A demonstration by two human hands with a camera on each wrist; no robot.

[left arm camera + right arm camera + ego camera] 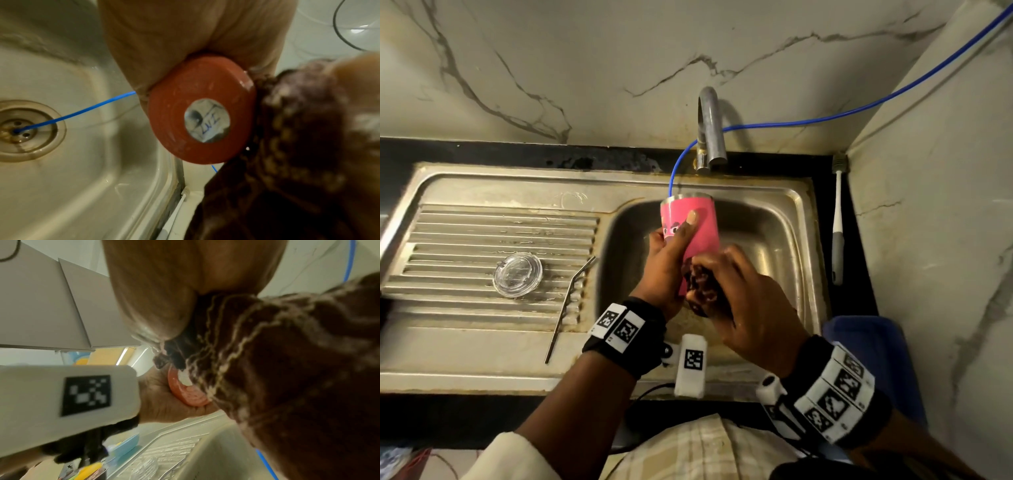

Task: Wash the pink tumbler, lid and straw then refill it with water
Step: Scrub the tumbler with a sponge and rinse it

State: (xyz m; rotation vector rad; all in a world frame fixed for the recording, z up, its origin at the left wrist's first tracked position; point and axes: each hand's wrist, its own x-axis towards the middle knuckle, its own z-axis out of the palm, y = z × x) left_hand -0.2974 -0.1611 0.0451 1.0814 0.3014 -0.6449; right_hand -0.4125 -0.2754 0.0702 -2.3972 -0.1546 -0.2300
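The left hand point(669, 270) grips the pink tumbler point(697, 229) above the sink basin point(774, 246), thumb laid along its wall and the other fingers curled behind it. The tumbler is tilted, its steel rim pointing toward the faucet point(710, 130). The right hand point(750, 305) is clenched on a dark knitted scrubber point(700, 286) and presses it against the lower part of the tumbler.

The head view does not show the bottom of the tumbler; the left wrist view does: a reddish round base point(202, 110) with a silver disc in the middle bearing blue handwriting, and the soapy scrubber point(298, 129) touching its right edge. Only this view shows the drain point(22, 129), where a thin blue tube point(82, 112) ends. In the right wrist view the scrubber point(277, 353) covers most of the picture, and only a small foamy arc of the tumbler base point(185, 392) is visible beside the left palm.

On the ribbed draining board point(482, 222) lies the clear lid point(517, 274), and just to its right the bent metal straw point(568, 301), both well apart from the tumbler. A white brush point(838, 222) lies on the dark counter to the right of the sink. The blue tube point(825, 118) runs along the marble wall and goes down past the faucet behind the tumbler rim.
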